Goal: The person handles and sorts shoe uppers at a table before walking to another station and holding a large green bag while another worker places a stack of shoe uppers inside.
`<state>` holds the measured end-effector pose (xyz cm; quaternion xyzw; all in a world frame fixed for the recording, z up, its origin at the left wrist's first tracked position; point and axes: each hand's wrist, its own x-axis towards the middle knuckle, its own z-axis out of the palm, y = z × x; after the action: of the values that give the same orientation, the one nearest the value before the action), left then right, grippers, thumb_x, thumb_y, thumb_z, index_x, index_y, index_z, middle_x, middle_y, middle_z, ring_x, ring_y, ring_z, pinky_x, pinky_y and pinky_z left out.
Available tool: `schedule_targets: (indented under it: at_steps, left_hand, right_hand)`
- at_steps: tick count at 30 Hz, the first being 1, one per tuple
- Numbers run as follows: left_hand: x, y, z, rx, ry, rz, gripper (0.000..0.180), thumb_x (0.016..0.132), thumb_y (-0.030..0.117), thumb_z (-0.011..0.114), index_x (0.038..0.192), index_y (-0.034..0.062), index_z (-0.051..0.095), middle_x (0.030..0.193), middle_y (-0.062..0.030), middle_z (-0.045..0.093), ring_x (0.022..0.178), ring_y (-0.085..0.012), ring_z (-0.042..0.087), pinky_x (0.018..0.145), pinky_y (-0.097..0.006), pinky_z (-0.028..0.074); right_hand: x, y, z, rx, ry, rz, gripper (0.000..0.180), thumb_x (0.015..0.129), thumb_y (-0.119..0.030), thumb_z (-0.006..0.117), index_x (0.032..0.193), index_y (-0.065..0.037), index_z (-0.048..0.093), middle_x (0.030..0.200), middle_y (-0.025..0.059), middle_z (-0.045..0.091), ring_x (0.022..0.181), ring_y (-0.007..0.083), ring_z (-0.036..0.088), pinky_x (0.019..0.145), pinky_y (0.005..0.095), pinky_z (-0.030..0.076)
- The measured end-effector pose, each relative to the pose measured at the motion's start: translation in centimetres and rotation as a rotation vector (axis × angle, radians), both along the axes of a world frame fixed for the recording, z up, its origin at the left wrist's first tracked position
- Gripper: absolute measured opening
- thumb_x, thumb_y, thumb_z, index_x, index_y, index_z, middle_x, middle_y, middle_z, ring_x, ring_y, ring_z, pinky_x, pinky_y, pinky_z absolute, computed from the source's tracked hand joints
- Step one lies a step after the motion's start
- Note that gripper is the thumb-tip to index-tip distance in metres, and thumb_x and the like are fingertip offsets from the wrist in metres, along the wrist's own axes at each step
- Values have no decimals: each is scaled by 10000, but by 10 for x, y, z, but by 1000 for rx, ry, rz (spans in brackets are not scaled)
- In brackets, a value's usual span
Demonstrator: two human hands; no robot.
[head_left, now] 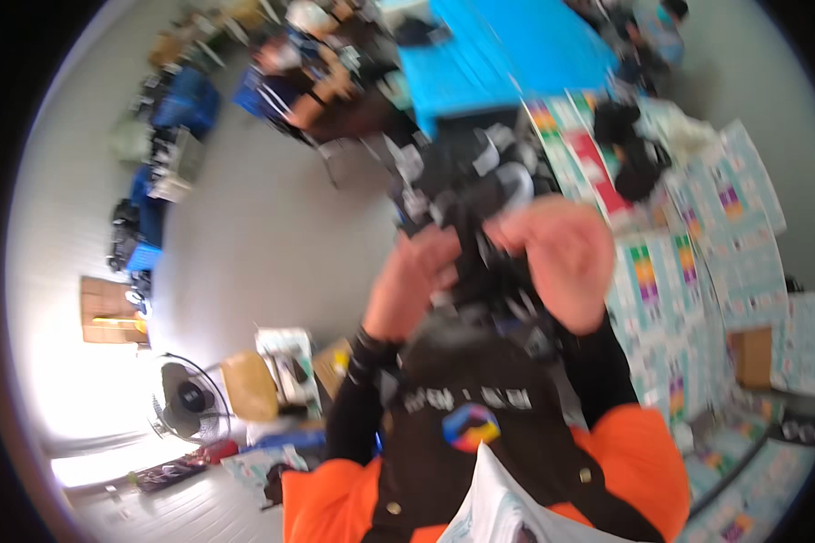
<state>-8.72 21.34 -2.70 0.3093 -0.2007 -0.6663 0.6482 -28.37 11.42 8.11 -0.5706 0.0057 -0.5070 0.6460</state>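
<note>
Both bare hands are raised in front of my dark apron (466,376), over a heap of black and grey items (471,172) too smeared to name. My left hand (412,281) is blurred by motion, its fingers bent toward the middle; its grip cannot be made out. To its right, my right hand (561,258) is curled closed, fingertips pointing left toward the other hand. Whatever it may hold is hidden or lost in the blur. Dark material shows between the two hands.
Printed cartons (661,335) are stacked at the right, with a black bundle (638,163) on top. A blue-covered table (507,54) stands ahead. One seated person (303,86) is at the far left of it. A fan (188,398) and a tan chair (249,386) stand left.
</note>
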Motion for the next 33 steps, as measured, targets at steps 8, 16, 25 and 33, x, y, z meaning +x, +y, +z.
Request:
schedule_targets:
  at_steps: [8, 16, 25, 33]
  left_hand:
    - [48, 66, -41, 143, -106, -8, 573, 1075, 483, 361, 1414, 51, 523, 1399, -131, 582, 1347, -254, 492, 1120, -454, 354]
    - [110, 105, -93, 199, -161, 60, 508, 1079, 423, 408, 1358, 27, 563, 1218, -111, 667, 1128, -221, 627, 995, -370, 477]
    - [160, 241, -401, 867, -1618, -300, 442, 920, 431, 548, 1038, 47, 733, 1063, -228, 710, 1019, -433, 661, 902, -510, 528]
    - [94, 348, -469, 549, -1575, -859, 335, 859, 370, 610, 942, 66, 722, 854, -135, 717, 798, -286, 697, 665, -446, 538]
  right_hand:
    - [0, 33, 86, -332, -489, 959, 566, 1026, -471, 501, 1118, 63, 662, 806, 185, 627, 645, 306, 642, 602, 381, 482]
    - [46, 32, 68, -513, -221, 1177, 668, 998, -530, 509, 1017, 106, 709, 720, 91, 647, 499, 186, 527, 523, 339, 380]
    - [-50, -12, -275, -424, 1330, -539, 229, 928, -199, 633, 1044, -15, 706, 838, 152, 708, 753, 221, 714, 694, 369, 548]
    - [-267, 45, -444, 470, 1882, -124, 289, 944, -225, 595, 802, -4, 716, 670, 122, 711, 537, 206, 692, 561, 356, 567]
